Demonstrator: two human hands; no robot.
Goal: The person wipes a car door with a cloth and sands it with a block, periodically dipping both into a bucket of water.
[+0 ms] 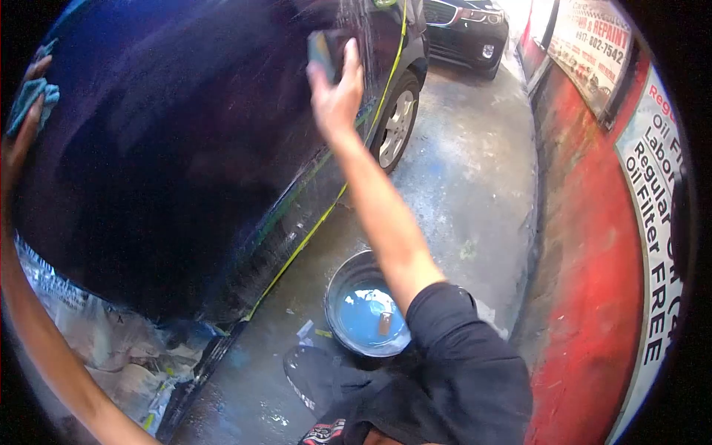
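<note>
Fingers (351,53) part-closed, the right hand (338,100) grips a block (320,56), the left hand (28,115) a teal cloth (33,101).

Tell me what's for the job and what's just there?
For the job, probably:
- crumpled blue-green cloth, left hand
- small flat block, right hand
- big dark car panel
- round dark bucket, bluish water

Just there:
- black car ahead
- red wall
- white printed sign

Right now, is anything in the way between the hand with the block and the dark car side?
Nothing I can see. The right hand holds the block at the dark car side; the yellow-green tape runs off to one side, not between them.
</note>
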